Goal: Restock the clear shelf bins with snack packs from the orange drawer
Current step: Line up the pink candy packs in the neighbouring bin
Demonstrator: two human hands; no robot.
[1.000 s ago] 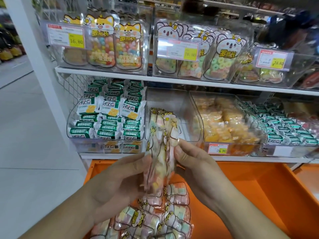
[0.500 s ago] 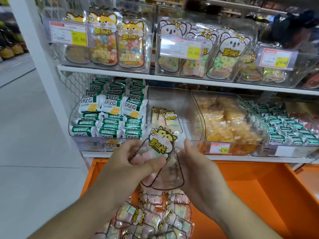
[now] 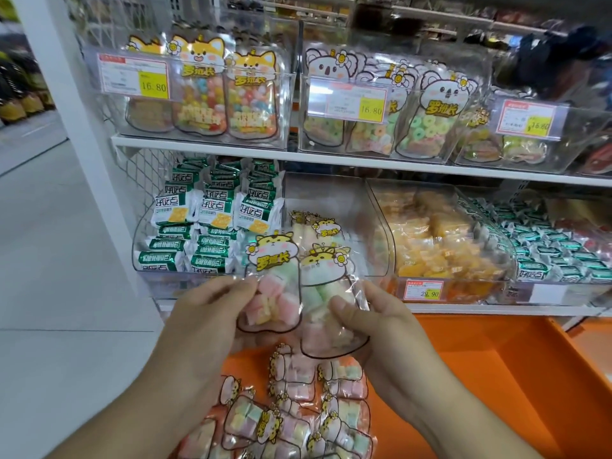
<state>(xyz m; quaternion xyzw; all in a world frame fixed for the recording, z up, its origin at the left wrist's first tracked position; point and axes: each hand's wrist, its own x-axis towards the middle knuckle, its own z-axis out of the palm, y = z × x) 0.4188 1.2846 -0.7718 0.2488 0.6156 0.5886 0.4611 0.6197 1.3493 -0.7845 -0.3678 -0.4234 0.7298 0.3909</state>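
Head view, only one: my left hand (image 3: 202,313) pinches a clear hamster-print marshmallow pack (image 3: 270,286) by its left edge, fingers (image 3: 231,286) curled onto the film, pink and green cubes showing through. My right hand (image 3: 374,329) holds a second marshmallow pack (image 3: 326,299), thumb pressed on its front, the other fingers behind it so I can't see them. The two packs are upright, side by side and touching or slightly overlapping, held just in front of the middle clear bin (image 3: 331,207) on the lower shelf (image 3: 463,308). That bin already has a few of the same packs (image 3: 318,223) standing toward its front left. Below my hands the orange drawer (image 3: 496,376) is pulled open, with a loose pile of more marshmallow packs (image 3: 291,409) lying in its left part. Left of the middle bin is a bin of green-and-white biscuit packs (image 3: 212,220); to the right a bin of orange-yellow snacks (image 3: 437,240) with a 29.90 price tag (image 3: 424,289), then more green-and-white packs (image 3: 543,250). The upper shelf carries clear bins with fox-print candy bags (image 3: 225,91) and koala-print ring gummy bags (image 3: 427,117), tags reading 16.80. Pale floor (image 3: 49,260) on the left.
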